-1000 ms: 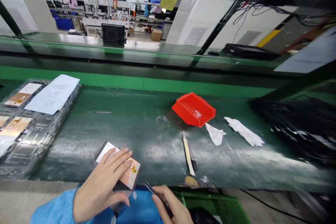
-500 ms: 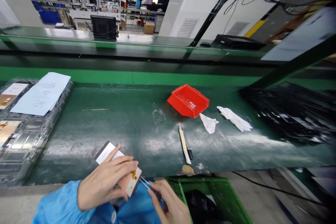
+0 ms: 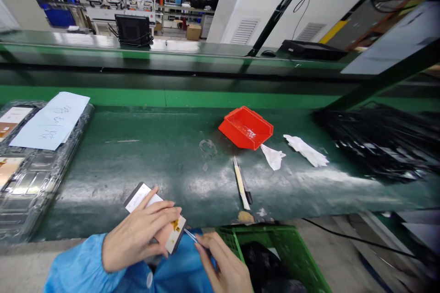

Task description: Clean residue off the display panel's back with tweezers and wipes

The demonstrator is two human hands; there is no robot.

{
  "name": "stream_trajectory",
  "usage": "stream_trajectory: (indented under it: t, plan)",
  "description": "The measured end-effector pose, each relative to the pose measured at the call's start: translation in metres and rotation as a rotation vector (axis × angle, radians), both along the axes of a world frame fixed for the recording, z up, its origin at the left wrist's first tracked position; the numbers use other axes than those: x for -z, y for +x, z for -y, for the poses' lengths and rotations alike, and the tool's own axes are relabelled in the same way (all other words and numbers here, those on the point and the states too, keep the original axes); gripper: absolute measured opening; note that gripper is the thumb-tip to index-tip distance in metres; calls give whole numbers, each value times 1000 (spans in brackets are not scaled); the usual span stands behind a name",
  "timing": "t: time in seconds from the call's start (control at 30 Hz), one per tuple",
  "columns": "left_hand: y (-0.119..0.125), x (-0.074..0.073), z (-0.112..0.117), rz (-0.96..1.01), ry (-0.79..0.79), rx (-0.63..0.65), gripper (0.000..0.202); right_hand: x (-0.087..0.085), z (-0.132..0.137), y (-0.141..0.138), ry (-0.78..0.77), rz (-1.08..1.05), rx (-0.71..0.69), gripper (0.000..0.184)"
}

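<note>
A phone display panel (image 3: 171,235) lies tilted at the bench's front edge, its back facing up with white, copper and gold flex parts. My left hand (image 3: 140,231) covers its middle, fingers and thumb gripping it across the width. Thin metal tweezers (image 3: 191,235) are pinched in my right hand (image 3: 225,261), their tips at the panel's near right end. Whether the tips touch the panel, I cannot tell. Farther right on the bench lie a cream-handled craft knife (image 3: 241,185) and a dark pen-like tool (image 3: 248,196) beside it.
A red bin (image 3: 237,136) stands mid-bench, with crumpled white tissues (image 3: 305,150) to its right. Clear plastic trays (image 3: 41,165) holding panels and a handwritten paper (image 3: 51,121) are at left. Black frames (image 3: 378,142) pile up at right. Below the edge sits a green crate (image 3: 295,247) with a black bag.
The tweezer tips have drawn closer together and sit slightly higher, near the panel's end. My left hand keeps its grip on the panel. The whole view has shifted a little.
</note>
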State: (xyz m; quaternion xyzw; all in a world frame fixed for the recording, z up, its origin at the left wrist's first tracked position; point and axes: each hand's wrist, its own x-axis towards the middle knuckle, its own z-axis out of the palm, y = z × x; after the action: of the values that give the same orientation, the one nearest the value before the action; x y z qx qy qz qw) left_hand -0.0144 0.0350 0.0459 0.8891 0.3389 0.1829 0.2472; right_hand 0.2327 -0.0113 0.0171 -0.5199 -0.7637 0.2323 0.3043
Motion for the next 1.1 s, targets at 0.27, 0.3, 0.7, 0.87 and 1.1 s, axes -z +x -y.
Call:
stream_trajectory:
  t: [0.27,0.3,0.7,0.87,1.1]
  plan:
    - [-1,3,-1,0,-20,18,74,-3,-2,-1,-32,-5,-20,21]
    - [-2,3,-2,-3,-21,23,73,-3,-2,-1,-51,-18,-20,22]
    - [-2,0,-8,-92,-15,117,59,-2,-24,5,-863,-477,32,38]
    - [4,-8,-6,-152,19,96,59,7,-30,5,-1081,-574,1,49]
    - [2,-2,-7,-104,-6,93,64,-5,-30,8,-917,-496,-60,41]
